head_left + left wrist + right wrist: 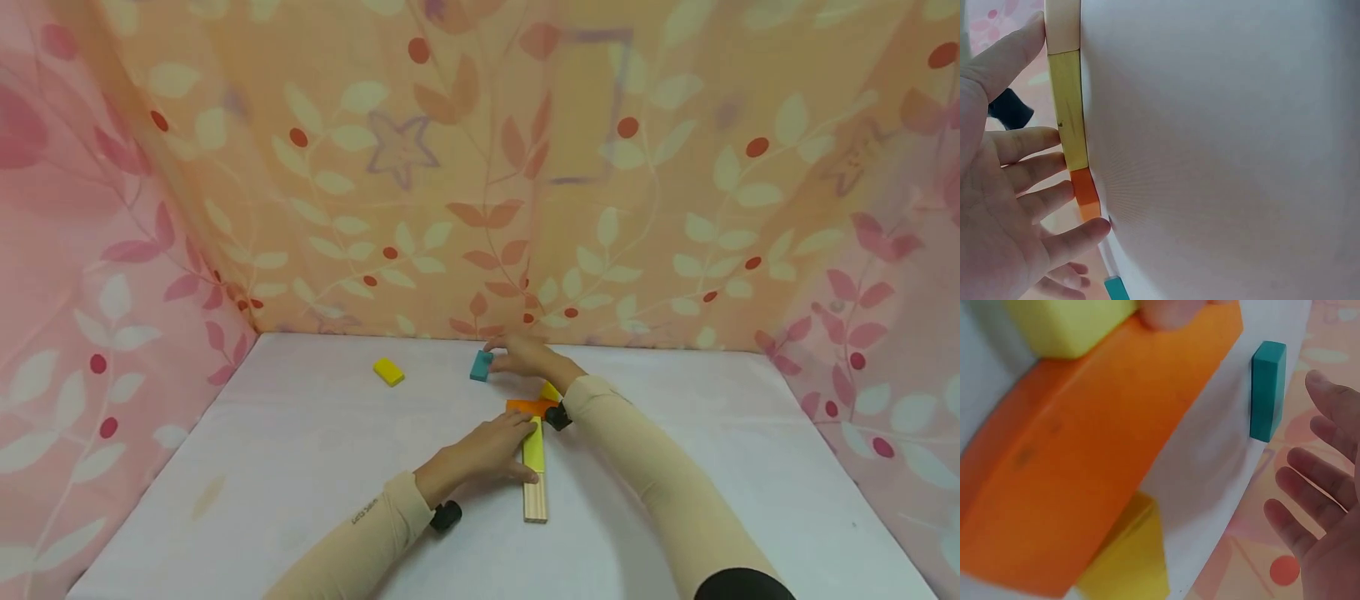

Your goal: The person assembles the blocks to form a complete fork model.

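A plain wooden block [535,500], a light yellow block [533,450] and an orange block [521,406] lie end to end in a line on the white tabletop. My left hand [480,452] rests along the left side of this line, fingers spread and fairly straight against the blocks. Beyond the orange block, my right hand [531,357] reaches over beside a teal block [481,367]. In the right wrist view, its extended fingers [1313,478] stand apart from the teal block [1266,392]. Another yellow block [1132,556] touches or nearly touches the orange block [1085,450].
A separate yellow block [388,372] lies to the left near the back of the white tabletop [315,467]. Patterned orange cloth [480,167] hangs behind the table, with pink cloth [67,292] along the sides. A black wrist camera [446,517] sits under the left wrist.
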{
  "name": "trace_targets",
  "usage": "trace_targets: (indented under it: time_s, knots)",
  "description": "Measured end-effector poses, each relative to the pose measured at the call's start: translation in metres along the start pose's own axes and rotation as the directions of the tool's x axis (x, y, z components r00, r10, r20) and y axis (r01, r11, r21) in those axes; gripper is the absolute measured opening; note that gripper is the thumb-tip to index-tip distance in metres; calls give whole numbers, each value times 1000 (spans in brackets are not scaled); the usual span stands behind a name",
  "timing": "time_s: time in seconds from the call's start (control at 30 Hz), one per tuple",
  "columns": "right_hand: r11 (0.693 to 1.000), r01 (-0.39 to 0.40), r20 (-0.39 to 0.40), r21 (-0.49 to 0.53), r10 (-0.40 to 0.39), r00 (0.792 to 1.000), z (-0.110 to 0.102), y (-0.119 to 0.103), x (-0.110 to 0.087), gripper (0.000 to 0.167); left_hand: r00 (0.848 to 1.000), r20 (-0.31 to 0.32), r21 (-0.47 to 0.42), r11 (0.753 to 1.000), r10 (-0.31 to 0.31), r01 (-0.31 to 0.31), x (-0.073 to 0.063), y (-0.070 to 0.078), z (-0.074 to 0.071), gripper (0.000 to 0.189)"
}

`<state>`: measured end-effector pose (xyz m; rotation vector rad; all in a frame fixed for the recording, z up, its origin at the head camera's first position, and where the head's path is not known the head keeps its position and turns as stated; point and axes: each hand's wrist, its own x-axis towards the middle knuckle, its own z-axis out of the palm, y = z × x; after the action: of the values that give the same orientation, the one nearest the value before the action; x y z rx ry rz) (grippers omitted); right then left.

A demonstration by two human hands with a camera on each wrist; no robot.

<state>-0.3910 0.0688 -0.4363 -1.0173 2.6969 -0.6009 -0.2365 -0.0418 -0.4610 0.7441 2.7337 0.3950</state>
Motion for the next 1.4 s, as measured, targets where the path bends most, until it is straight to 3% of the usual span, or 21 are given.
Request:
trace_targets:
  time_s: [0.43,0.73,1.23,1.4]
  knots:
    - [992,103,75,-76,-98,992,8,-15,23,45,999,-34,7,999,34,-34,-2,-5,-5,85]
    - [989,65,75,-133,-55,996,11,-13,23,46,1000,-23,15,1000,17,-17,0,-3,-6,87]
    - [995,59,63,-80,-54,997,16,-9,18,44,999,-18,15,999,38,-38,1,-1,-2,86]
    - [993,47,57,-106,-41,998,16,-7,16,41,999,-17,19,999,49,-49,2,-1,0,85]
